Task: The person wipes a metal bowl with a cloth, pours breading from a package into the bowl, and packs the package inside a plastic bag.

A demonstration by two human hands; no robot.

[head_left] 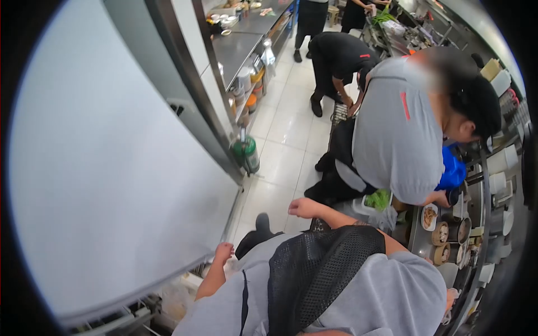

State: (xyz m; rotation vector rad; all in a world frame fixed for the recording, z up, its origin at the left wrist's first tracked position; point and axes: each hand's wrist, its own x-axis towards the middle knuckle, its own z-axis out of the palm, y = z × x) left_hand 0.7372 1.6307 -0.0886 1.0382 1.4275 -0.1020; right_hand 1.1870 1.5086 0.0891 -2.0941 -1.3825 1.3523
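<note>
My left hand is low and left of centre, beside the edge of a large white panel. Its fingers are curled in loosely, and nothing shows in them. Higher up, over the tiled floor, is my right hand. Its fingers are also curled, with no object visible in them. A container of green leaves is to its right, apart from it. Grey cloth and a black mesh cover fill the bottom of the view.
A co-worker in a grey shirt leans over the right counter, near small bowls. Another in black bends down in the aisle. A green canister stands by the left shelves. Someone's fingers show at lower right.
</note>
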